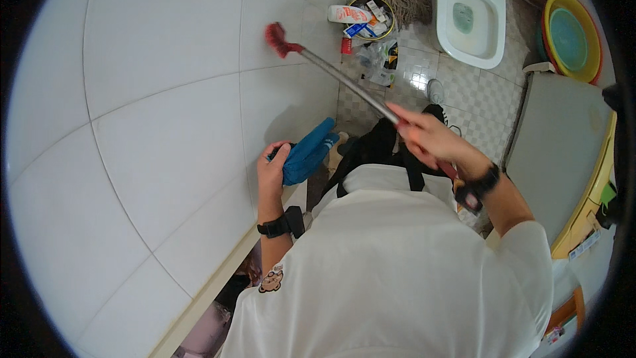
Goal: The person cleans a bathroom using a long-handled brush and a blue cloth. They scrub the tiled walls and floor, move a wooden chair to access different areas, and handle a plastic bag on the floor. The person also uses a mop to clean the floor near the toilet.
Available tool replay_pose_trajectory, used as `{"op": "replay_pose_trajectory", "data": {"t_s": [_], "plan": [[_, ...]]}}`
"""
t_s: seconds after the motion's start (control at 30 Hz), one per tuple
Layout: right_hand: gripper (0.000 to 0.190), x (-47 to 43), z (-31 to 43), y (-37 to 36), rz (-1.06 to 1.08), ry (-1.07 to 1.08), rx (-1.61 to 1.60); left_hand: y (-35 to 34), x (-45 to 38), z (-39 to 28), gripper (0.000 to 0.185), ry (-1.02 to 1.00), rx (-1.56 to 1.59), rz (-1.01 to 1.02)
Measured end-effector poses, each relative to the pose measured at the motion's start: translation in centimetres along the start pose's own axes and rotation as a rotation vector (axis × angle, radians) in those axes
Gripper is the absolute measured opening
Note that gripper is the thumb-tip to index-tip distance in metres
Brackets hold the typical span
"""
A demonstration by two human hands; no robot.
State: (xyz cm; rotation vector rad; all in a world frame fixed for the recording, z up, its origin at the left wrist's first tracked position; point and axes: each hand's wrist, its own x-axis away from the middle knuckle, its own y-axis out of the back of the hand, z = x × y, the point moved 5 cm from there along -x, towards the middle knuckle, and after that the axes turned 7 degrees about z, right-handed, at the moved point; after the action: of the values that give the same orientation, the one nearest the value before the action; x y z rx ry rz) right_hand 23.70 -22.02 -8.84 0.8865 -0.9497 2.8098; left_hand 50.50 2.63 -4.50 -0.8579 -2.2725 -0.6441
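Note:
My right hand (430, 134) grips the handle of a long brush (348, 81) with a metal shaft. Its red bristle head (278, 41) is up by the white tiled wall (164, 94); whether the bristles touch the tiles I cannot tell. Lower and to the left, my left hand (272, 166) holds a folded blue cloth (305, 156) with some pale lettering on it. The cloth hangs close beside the wall, above the floor. Each wrist wears a black strap with a small device.
Beyond stands a toilet (472, 22) with its lid raised. A round bin (390, 27) full of packaging, a mop (407, 2) and a plastic bag (380, 62) occupy the floor near the wall. Stacked basins (594, 20) sit behind a refrigerator (556, 144) at right.

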Motion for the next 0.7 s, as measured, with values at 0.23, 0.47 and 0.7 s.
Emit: {"op": "replay_pose_trajectory", "data": {"t_s": [0.23, 0.47, 0.7], "plan": [[0.058, -13.2, 0.7, 5.8, -0.143, 0.195, -0.43, -0.7, 0.1, 0.1, 0.024, -0.012, -0.006, 0.014], [0.06, -10.3, 1.9, 4.0, -0.115, -0.06, -0.225, 0.3, -0.9, 1.2, 0.025, 0.033, -0.071, 0.017], [0.065, -10.2, 3.0, 2.6, -0.189, 0.031, -0.23, 0.3, -1.5, 0.2, 0.024, 0.026, -0.091, 0.022]]}}
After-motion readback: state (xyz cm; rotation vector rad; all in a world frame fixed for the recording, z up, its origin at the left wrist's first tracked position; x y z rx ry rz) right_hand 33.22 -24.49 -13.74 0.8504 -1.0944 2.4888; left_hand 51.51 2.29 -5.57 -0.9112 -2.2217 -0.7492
